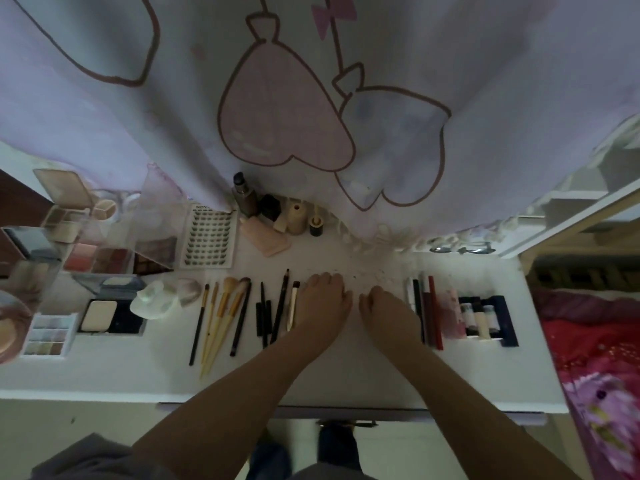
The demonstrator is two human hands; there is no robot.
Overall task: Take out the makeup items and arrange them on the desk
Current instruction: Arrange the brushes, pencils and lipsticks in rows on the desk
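Makeup lies in rows on the white desk (346, 368). Several brushes (221, 313) and dark pencils (270, 313) lie left of centre. My left hand (323, 299) rests palm down on the desk beside a white-handled brush (292, 308), fingers curled under, holding nothing visible. My right hand (384, 306) rests next to it, fingers also curled, just left of a row of liners with a red pencil (434, 313). Small tubes sit in a dark blue box (507, 320) at right. Bottles (273, 209) and a pink tube (265, 239) stand at the back.
A false-lash card (209, 237), palettes (114, 258), a powder compact (104, 317), sponges (162, 299) and a small eyeshadow palette (48, 336) fill the left side. A printed curtain (311, 98) hangs over the desk's back. A bed with red bedding (595, 358) lies right.
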